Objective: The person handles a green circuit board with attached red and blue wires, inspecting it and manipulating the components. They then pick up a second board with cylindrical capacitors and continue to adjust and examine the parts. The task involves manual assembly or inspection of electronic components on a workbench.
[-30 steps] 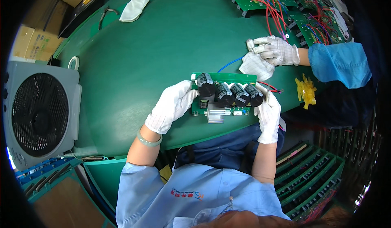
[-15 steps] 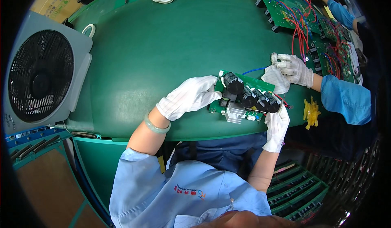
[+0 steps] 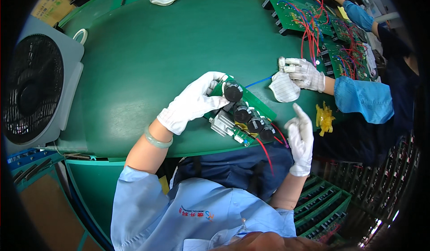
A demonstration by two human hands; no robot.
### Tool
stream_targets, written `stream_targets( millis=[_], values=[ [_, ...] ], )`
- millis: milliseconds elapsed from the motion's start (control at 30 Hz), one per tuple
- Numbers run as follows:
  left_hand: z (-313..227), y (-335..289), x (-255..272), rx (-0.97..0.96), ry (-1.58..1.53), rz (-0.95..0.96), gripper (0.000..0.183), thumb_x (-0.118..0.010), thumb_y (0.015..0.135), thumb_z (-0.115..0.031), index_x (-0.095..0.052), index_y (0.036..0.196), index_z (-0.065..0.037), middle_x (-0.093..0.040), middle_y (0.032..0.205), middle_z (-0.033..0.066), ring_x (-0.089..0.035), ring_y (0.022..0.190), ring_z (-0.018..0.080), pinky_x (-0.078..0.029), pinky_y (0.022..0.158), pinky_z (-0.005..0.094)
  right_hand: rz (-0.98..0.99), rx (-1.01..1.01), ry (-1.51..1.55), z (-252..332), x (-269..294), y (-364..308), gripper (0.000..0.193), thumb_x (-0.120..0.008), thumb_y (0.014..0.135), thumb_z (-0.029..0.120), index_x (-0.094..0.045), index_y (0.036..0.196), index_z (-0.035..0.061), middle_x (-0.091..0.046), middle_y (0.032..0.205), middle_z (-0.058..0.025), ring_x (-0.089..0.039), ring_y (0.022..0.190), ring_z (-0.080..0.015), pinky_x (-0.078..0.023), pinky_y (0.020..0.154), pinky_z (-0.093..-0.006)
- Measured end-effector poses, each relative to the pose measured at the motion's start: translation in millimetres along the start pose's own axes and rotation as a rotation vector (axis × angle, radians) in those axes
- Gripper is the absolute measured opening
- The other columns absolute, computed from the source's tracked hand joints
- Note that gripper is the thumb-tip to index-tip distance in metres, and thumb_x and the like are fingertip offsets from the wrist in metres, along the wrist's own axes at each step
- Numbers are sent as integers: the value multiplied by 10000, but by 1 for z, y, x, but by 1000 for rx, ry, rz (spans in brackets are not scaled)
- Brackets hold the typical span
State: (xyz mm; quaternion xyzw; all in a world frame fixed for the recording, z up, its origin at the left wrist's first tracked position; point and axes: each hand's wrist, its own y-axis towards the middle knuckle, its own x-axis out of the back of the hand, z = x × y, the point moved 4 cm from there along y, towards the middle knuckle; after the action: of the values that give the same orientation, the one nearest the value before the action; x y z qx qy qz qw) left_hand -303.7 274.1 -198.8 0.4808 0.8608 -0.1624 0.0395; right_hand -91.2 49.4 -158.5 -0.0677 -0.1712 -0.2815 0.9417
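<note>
The left hand (image 3: 193, 102), gloved white, grips a green circuit board (image 3: 242, 114) by its upper end, holding it tilted over the near edge of the green desk (image 3: 148, 54). Four black capacitors (image 3: 248, 112) and a silver heatsink (image 3: 222, 123) sit on the board. The right hand (image 3: 301, 139) is released, fingers spread, just beside the board's lower end and not touching it. A co-worker's gloved hand (image 3: 304, 73) rests beyond, near a white cloth (image 3: 284, 88).

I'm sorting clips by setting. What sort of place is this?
Most likely an electronics assembly workshop. The gloved left hand holds a green circuit board with black capacitors over a green workbench; more wired boards lie beyond, where a co-worker's gloved hand works.
</note>
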Motion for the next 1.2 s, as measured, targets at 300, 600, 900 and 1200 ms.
stream_targets(
  millis=[300, 600, 900, 1200],
  values=[
    [2, -1, 1, -86, -33, 41, 579, -783, 898, -148, -481, 1371, -6, -624, 1160, 51, -599, 1049, 126, -514, 941, 287, 220, 828, -997, 76, -51, 53, 542, -658, 792, 65, -657, 1316, 202, -605, 860, -53, -613, 776, -235, -527, 680, -350],
    [12, 1, 4, -84, -13, 31, 533, -741, 902, -46, -481, 1367, -26, -634, 1155, 45, -616, 1005, 118, -529, 898, 291, 265, 945, -1050, 73, -62, 55, 591, -654, 746, 43, -646, 1324, 165, -608, 911, -33, -615, 817, -195, -525, 676, -328],
    [19, 3, 7, -135, -27, 49, 530, -746, 906, -78, -476, 1357, -17, -630, 1143, 48, -616, 987, 110, -536, 872, 283, 63, 878, -821, 74, -49, 57, 616, -726, 697, -12, -690, 1293, 139, -621, 814, -58, -626, 681, -242, -508, 595, -352],
    [1, -4, 3, -136, 8, 9, 507, -750, 917, -146, -503, 1344, -26, -652, 1141, 77, -615, 1060, 158, -517, 912, 322, -242, 438, -475, 38, -8, 10, 253, -760, 853, 41, -667, 1084, -6, -740, 985, -161, -735, 846, -289, -576, 742, -340]
  ],
)
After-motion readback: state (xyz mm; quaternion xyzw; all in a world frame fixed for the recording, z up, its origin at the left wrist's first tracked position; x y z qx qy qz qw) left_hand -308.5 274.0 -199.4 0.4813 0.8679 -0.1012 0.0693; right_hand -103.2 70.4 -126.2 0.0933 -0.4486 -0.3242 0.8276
